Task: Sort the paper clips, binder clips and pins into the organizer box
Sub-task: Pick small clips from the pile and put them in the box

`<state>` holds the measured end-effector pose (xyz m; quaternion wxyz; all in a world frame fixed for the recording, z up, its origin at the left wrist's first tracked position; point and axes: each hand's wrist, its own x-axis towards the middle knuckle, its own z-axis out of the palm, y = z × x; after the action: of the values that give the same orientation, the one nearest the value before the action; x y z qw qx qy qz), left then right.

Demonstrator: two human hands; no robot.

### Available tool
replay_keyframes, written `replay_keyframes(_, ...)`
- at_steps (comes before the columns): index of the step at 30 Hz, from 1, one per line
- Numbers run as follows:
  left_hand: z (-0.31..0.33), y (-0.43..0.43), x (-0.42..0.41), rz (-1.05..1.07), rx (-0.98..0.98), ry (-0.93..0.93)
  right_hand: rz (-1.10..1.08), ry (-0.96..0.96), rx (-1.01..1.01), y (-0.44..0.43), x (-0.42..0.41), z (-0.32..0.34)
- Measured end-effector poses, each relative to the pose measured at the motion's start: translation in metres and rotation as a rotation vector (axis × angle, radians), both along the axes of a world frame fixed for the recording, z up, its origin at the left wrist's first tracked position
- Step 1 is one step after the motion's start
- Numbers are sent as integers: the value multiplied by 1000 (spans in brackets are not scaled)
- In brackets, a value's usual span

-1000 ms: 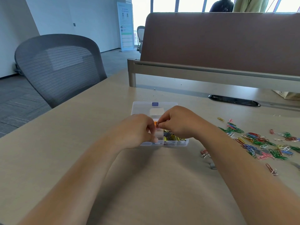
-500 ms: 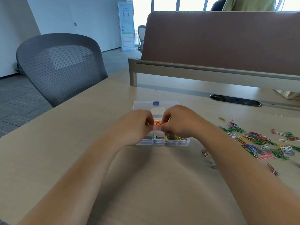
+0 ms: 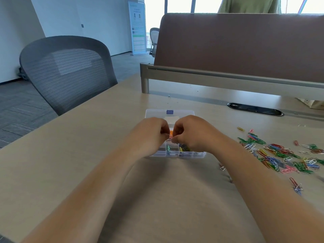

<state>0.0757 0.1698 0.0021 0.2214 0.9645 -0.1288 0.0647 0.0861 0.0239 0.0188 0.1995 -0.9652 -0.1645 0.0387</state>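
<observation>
Left grip, right grip still together

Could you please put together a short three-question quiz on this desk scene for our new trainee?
1. True or false: the loose paper clips lie on the table to the right of the organizer box.
2. Where are the left hand and right hand? A) close together over the organizer box; B) on the loose paper clips; C) flat on the bare table.
3. Fill in: at the table's left side stands a grey mesh ___.

Key: 1 true; 2 A; 3 chair.
</observation>
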Motion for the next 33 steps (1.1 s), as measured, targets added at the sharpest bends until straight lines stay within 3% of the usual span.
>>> replay_keyframes(14,1,-4,-3,2,37,91,-10,57,-30,-3,0,1)
replay_keyframes(33,2,-3,-6,-14,51,91,0,-13,-125,-1,-4,-1)
